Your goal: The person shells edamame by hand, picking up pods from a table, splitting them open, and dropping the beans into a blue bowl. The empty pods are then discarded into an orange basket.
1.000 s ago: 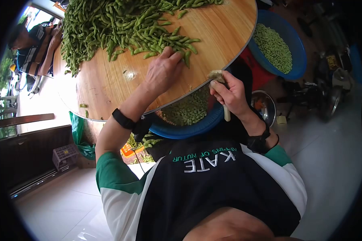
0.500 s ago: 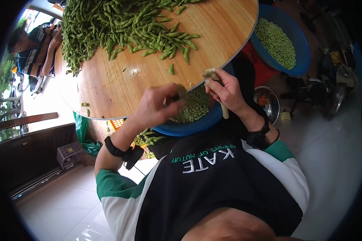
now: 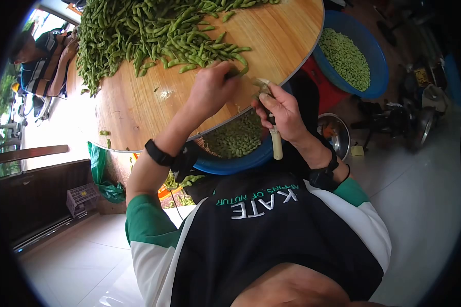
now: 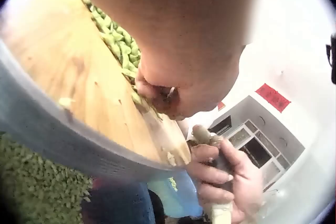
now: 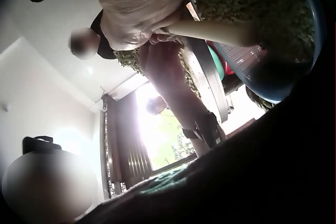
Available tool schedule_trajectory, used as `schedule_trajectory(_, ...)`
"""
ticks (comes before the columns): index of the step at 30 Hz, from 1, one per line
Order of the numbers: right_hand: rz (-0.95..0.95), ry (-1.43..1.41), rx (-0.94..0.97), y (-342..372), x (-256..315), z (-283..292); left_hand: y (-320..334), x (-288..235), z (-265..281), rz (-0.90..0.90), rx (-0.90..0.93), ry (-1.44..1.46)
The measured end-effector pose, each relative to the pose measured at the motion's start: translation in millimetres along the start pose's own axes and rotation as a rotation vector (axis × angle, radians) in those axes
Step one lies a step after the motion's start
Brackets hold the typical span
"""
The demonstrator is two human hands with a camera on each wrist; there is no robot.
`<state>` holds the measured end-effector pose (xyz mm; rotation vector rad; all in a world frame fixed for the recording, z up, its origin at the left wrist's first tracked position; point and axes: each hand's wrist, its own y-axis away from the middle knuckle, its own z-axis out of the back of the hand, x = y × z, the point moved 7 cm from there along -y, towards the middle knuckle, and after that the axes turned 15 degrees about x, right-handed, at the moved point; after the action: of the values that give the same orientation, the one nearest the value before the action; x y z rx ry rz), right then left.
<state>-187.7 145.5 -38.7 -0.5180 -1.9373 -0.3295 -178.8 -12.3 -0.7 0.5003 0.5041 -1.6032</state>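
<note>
My left hand is low over the wooden table at the near edge of a heap of green soybean pods. Its curled fingers pinch a pod, partly hidden by the knuckles. At the table's rim my right hand grips a cream-handled tool, the handle pointing down out of the fist. The tool's working end is mostly hidden by the fingers. A brownish cover sits about the right thumb in the left wrist view. Under the rim, a blue basin holds shelled beans.
At the right stands another blue basin with shelled beans, beside a red surface. A metal bowl is on the floor. Across the table at the left sits another person. A green bag hangs below the table.
My left hand went from the pods back over the near basin, then out to the pods again. The loose pod near the rim is now out of sight. My right hand keeps its grip, tilting slightly.
</note>
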Motion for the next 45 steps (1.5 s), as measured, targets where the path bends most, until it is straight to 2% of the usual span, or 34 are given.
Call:
schedule_trajectory(1, 0.003, -0.069, -0.045, -1.2, -1.1, 1.9, 6.2, 2.8, -2.2, 0.037, 0.061, 0.299)
schedule_trajectory(2, 0.001, -0.068, -0.045, -1.7, -0.3, 0.7, 14.5, -4.1, 0.7, 0.038, 0.060, 0.301)
schedule_trajectory(4, -0.002, -0.136, 0.145, -6.7, 1.3, -15.4, 32.3, -5.3, -12.5, 0.150, 0.194, 0.937)
schedule_trajectory(5, -0.009, -0.137, 0.150, -7.9, -0.4, -16.5, 38.5, -5.2, -13.4, 0.155, 0.188, 0.941)
schedule_trajectory(7, -0.047, -0.303, 0.314, -10.3, -5.4, -31.4, 50.2, -2.8, -13.0, 0.149, 0.124, 1.122)
schedule_trajectory(8, -0.054, -0.299, 0.324, -11.6, -6.5, -35.3, 54.6, -0.9, -11.5, 0.149, 0.111, 1.124)
schedule_trajectory(14, -0.053, -0.391, 0.343, -13.1, -9.9, -56.6, 78.6, 9.9, -13.6, 0.167, 0.087, 1.128)
schedule_trajectory(19, -0.118, -0.364, 0.302, -15.6, -16.7, -61.9, 90.1, 12.3, -9.1, 0.059, -0.054, 0.994)
schedule_trajectory(23, -0.136, -0.392, 0.291, -18.7, -14.7, -68.1, 95.1, 19.2, -10.6, 0.049, -0.043, 1.093)
schedule_trajectory(25, -0.155, -0.652, 0.429, -19.6, -19.6, -74.8, 93.2, 18.0, -19.5, 0.021, 0.112, 1.501)
schedule_trajectory(26, -0.160, -0.648, 0.436, -21.2, -20.8, -74.1, 94.2, 15.9, -17.8, 0.018, 0.102, 1.502)
schedule_trajectory(28, -0.135, -0.771, 0.613, -19.3, -17.0, -84.0, 96.0, -2.1, -21.5, 0.030, 0.162, 1.932)
schedule_trajectory(32, -0.153, -0.800, 0.644, -18.1, -23.0, -84.6, 97.2, 2.7, -30.9, -0.043, 0.277, 1.962)
schedule_trajectory(34, -0.223, -0.796, 0.391, -20.5, -33.9, -74.0, 101.7, 9.4, 5.3, -0.052, -0.143, 0.597)
schedule_trajectory(35, -0.220, -0.799, 0.389, -20.2, -33.7, -74.9, 102.7, 6.4, 5.8, -0.052, -0.139, 0.596)
schedule_trajectory(37, -0.224, -0.843, 0.446, -18.8, -31.3, -80.5, 111.3, -30.8, 24.7, -0.167, -0.306, -0.085)
schedule_trajectory(38, -0.226, -0.847, 0.446, -18.0, -31.0, -82.0, 111.4, -39.1, 28.1, -0.177, -0.349, -0.174)
schedule_trajectory(40, -0.242, -0.915, 0.439, -17.9, -29.4, -84.3, 112.8, -37.1, 29.1, -0.178, -0.319, -0.110)
schedule_trajectory(42, -0.206, -0.861, 0.428, -17.7, -29.9, -84.8, 111.1, -34.2, 25.3, -0.183, -0.287, -0.047)
schedule_trajectory(44, -0.177, -0.807, 0.416, -17.9, -31.8, -81.3, 106.4, -2.5, 8.1, -0.030, -0.273, 0.685)
schedule_trajectory(45, -0.145, -0.739, 0.405, -19.7, -32.7, -76.7, 105.6, -5.3, 10.7, -0.028, -0.272, 0.683)
